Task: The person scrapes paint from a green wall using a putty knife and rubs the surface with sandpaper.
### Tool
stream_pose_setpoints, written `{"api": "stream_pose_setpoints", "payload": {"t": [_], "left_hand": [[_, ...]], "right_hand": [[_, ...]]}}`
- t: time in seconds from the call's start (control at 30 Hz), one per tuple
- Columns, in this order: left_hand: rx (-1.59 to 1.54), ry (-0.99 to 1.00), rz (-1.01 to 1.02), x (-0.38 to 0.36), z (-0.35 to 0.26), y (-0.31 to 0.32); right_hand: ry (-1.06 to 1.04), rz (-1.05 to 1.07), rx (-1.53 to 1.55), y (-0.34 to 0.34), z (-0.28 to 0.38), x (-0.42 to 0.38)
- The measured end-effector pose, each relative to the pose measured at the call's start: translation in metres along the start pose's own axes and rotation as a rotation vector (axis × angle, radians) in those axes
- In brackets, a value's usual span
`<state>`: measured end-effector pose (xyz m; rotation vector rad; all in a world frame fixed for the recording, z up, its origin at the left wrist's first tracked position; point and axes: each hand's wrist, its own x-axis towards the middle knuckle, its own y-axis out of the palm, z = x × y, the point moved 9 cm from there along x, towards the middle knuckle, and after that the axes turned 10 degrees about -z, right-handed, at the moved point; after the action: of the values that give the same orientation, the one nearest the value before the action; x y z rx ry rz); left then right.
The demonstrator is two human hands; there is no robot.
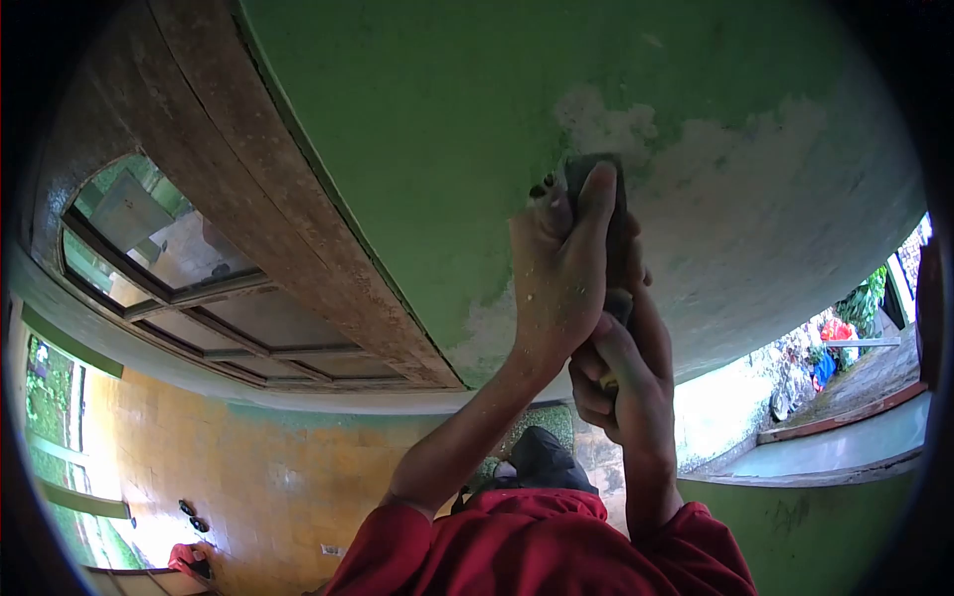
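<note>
Both my hands are on one tool, a scraper (585, 171) with a dark, flat blade, raised against a green painted wall (427, 119). My left hand (561, 263) is closed about the blade, its thumb laid along the flat; pale flecks dot the wrist. Lower down, my right hand (636, 372) wraps round the handle, where a bit of yellow shows between the fingers. The blade's tip lies at the border of a pale patch (745, 179) of bare wall. Part of the blade and most of the handle are hidden by my fingers.
Left of my hands is a worn wooden frame (288, 199) with glass panes (258, 318). A ledge (835, 437) and bright opening lie to the right. Below are a tiled yellow-brown floor (268, 467), dark sandals (194, 517) and a red item (189, 558).
</note>
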<state>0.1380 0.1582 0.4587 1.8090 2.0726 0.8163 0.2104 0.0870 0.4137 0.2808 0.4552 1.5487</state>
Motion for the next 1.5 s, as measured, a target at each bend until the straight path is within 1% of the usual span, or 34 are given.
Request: {"api": "stream_pose_setpoints", "payload": {"t": [0.07, 0.13, 0.17, 0.27, 0.33, 0.37, 0.43, 0.47, 0.5, 0.53, 0.57, 0.67, 0.73, 0.77, 0.83, 0.87, 0.97, 1.03, 1.07, 1.13, 1.17, 1.23, 1.37, 1.43, 1.5], "left_hand": [[0.015, 0.043, 0.018, 0.006, -0.004, 0.003], [-0.041, 0.087, -0.005, 0.008, -0.015, 0.008], [-0.039, 0.078, -0.010, 0.008, -0.015, 0.007], [0.009, 0.126, 0.062, 0.009, -0.021, 0.011], [-0.018, 0.048, 0.004, 0.004, -0.003, -0.003], [-0.020, 0.043, 0.000, 0.007, -0.007, 0.000], [0.005, 0.095, 0.039, 0.012, -0.025, 0.012], [0.005, 0.099, 0.043, 0.010, -0.020, 0.011], [-0.009, 0.079, 0.023, 0.009, -0.011, 0.004], [-0.027, 0.056, 0.000, 0.009, -0.004, -0.001], [-0.030, 0.064, 0.006, 0.010, -0.008, 0.001], [-0.024, 0.007, -0.007, 0.007, -0.011, 0.001], [-0.023, 0.046, 0.097, 0.009, -0.018, 0.011], [-0.019, 0.056, 0.103, 0.008, -0.016, 0.009], [0.004, -0.047, 0.040, 0.005, 0.007, -0.003], [0.004, -0.055, 0.039, 0.005, 0.005, -0.001], [-0.024, -0.014, 0.071, 0.003, -0.005, 0.006], [0.074, -0.026, 0.066, 0.000, 0.003, -0.001], [0.070, -0.011, 0.074, 0.002, 0.000, 0.003], [-0.073, -0.097, -0.043, 0.001, 0.004, -0.001], [-0.075, -0.097, -0.046, 0.002, 0.005, -0.002], [-0.096, -0.017, 0.007, 0.001, 0.003, 0.000], [-0.064, -0.047, 0.026, 0.005, 0.005, -0.001], [-0.088, 0.036, 0.044, 0.009, -0.017, 0.010], [-0.084, 0.004, 0.037, 0.006, -0.005, 0.003]], "right_hand": [[-0.026, 0.005, -0.010, 0.002, 0.004, 0.003], [-0.052, 0.018, -0.018, 0.008, 0.013, 0.002], [-0.043, 0.012, -0.018, 0.009, 0.013, 0.000], [-0.047, 0.006, -0.008, 0.009, 0.009, -0.002], [-0.054, 0.012, 0.000, 0.008, 0.006, -0.001], [-0.044, 0.005, 0.007, 0.006, 0.004, -0.003], [0.000, -0.017, -0.041, 0.008, 0.010, -0.003], [-0.015, -0.001, -0.029, 0.009, 0.011, -0.002], [-0.036, 0.018, -0.013, 0.012, 0.012, 0.002], [-0.052, -0.010, -0.004, 0.007, 0.006, -0.001], [-0.062, -0.005, -0.006, 0.009, 0.008, 0.001], [-0.050, 0.014, -0.014, 0.009, 0.009, -0.003], [-0.023, -0.007, -0.025, 0.006, 0.008, -0.004], [-0.020, -0.008, -0.026, 0.007, 0.007, -0.002], [-0.041, -0.017, -0.023, 0.006, 0.003, -0.002], [-0.038, -0.012, -0.007, 0.007, 0.006, -0.003], [-0.010, 0.009, -0.031, 0.006, 0.008, -0.004], [-0.085, 0.002, -0.005, 0.003, 0.003, -0.003], [-0.071, 0.027, -0.025, 0.003, 0.000, -0.001], [-0.071, 0.019, -0.039, 0.004, 0.005, -0.002], [-0.066, 0.006, -0.055, 0.002, 0.006, -0.004], [-0.070, -0.007, -0.049, -0.001, 0.001, -0.005], [-0.090, 0.002, -0.069, 0.004, 0.007, 0.002], [-0.111, 0.018, -0.053, 0.008, 0.012, 0.003], [-0.139, 0.049, -0.033, 0.013, 0.013, 0.001]]}}
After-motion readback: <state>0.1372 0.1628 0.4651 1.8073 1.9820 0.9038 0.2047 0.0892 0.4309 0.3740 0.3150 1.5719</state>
